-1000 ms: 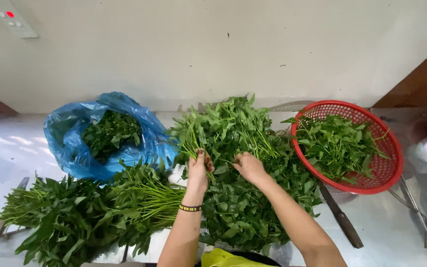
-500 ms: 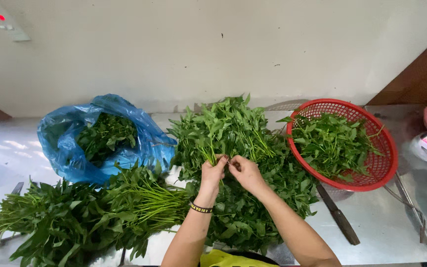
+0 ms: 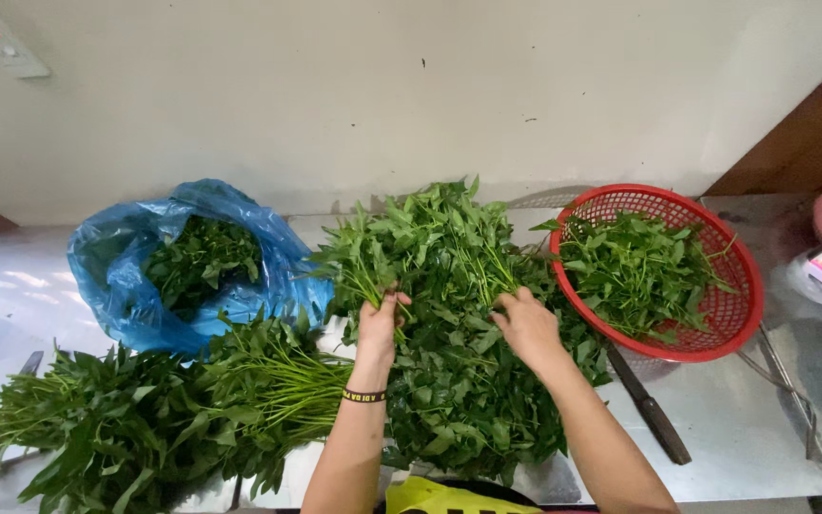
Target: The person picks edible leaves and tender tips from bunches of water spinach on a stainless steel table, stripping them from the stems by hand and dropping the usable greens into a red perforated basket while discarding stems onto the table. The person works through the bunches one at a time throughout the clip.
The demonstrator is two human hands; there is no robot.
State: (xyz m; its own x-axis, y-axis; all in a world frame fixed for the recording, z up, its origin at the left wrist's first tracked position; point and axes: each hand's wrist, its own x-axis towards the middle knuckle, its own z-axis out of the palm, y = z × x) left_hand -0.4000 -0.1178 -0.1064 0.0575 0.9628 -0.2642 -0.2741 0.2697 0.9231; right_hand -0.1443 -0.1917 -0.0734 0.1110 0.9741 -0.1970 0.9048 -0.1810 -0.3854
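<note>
A big heap of green leafy stems (image 3: 449, 314) lies in the middle of the metal counter. My left hand (image 3: 380, 324) is closed around a bunch of those stems at the heap's left part; a dark band is on that wrist. My right hand (image 3: 525, 324) rests palm down in the heap's right part, fingers curled among the leaves; whether it grips a stem is hidden.
A red mesh basket (image 3: 715, 228) with picked leaves stands at the right. A blue plastic bag (image 3: 116, 276) with greens sits at the left, and another pile of long stems (image 3: 145, 419) lies in front of it. A dark-handled knife (image 3: 649, 409) lies under the basket's near edge.
My hands came together over the heap half a second ago and have now spread apart again, the left one holding a bunch of stems.
</note>
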